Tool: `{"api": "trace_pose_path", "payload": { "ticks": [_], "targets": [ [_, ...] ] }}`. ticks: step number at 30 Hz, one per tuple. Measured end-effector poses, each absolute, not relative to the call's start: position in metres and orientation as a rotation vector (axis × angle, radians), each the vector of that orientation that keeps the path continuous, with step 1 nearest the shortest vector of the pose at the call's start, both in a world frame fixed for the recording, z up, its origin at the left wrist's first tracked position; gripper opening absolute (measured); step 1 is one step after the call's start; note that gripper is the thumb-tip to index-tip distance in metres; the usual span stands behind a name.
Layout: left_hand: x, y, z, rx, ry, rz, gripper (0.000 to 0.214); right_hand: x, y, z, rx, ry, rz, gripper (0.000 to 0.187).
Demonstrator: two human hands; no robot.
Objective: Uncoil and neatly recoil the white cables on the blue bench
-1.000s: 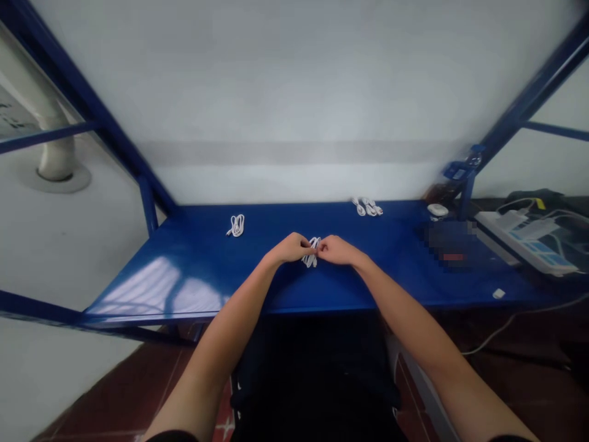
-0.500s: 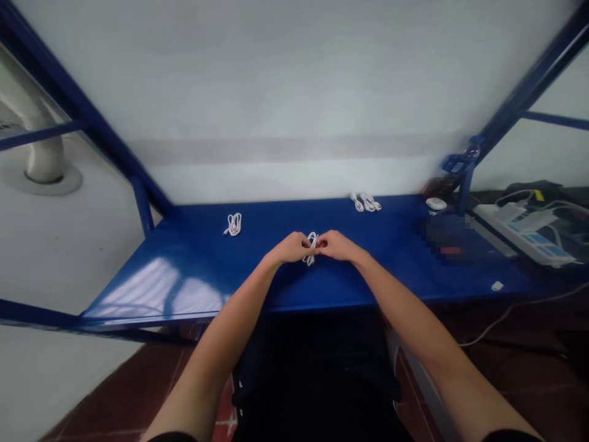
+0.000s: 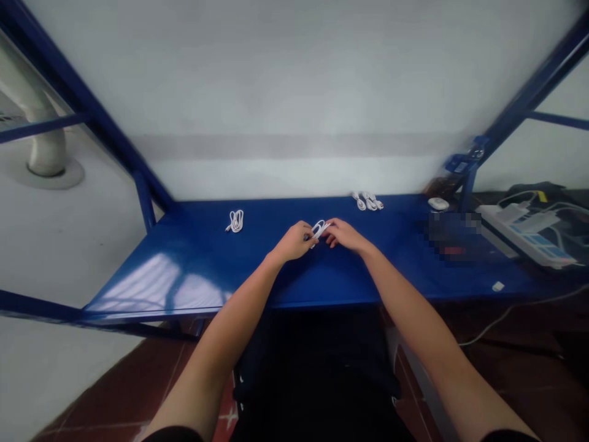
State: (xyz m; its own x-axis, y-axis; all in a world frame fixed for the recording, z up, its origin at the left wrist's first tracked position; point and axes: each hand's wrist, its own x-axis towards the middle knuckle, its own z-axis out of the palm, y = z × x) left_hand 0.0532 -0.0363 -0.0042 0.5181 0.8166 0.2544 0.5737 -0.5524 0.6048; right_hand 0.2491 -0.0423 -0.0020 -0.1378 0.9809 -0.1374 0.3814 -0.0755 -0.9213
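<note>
A coiled white cable (image 3: pixel 318 229) is held between my hands, just above the blue table (image 3: pixel 202 245). My left hand (image 3: pixel 295 240) has its fingers closed on the lower left side of the coil. With thumb and fingertips, my right hand (image 3: pixel 343 234) pinches the coil's upper right end; its other fingers curl loosely beneath. Another coiled white cable (image 3: pixel 236 221) lies on the table to the left. Several white coiled cables (image 3: pixel 369 201) sit together at the back, right of my hands.
On the right are a white power strip (image 3: pixel 529 236) with plugs, a round white object (image 3: pixel 438 204), a small white piece (image 3: pixel 498 286) near the front edge and a bottle (image 3: pixel 477 147) by the frame post. Blue frame bars (image 3: pixel 142 196) rise at both sides.
The held cable coil has tilted from nearly upright to slanting up to the right. My right hand has shifted slightly right and up, and the hands are a little farther apart.
</note>
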Motion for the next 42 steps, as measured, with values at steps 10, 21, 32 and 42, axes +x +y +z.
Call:
{"api": "trace_pose_path", "payload": {
  "ticks": [10,21,32,42],
  "targets": [
    [0.056,-0.034,-0.007,2.314,1.148,0.749,0.017,0.248,-0.032,-0.005,-1.589,-1.337,1.109,0.025],
    [0.052,-0.030,-0.018,2.361,1.268,0.725,0.032,0.250,-0.014,-0.006,-1.684,-1.623,0.859,0.032],
    [0.051,-0.026,-0.019,2.190,1.349,0.932,0.020,0.271,-0.023,-0.010,-1.320,-2.081,0.801,0.041],
    [0.042,-0.019,-0.014,2.228,1.543,0.730,0.033,0.263,-0.026,-0.004,-1.246,-2.124,0.669,0.019]
  ]
}}
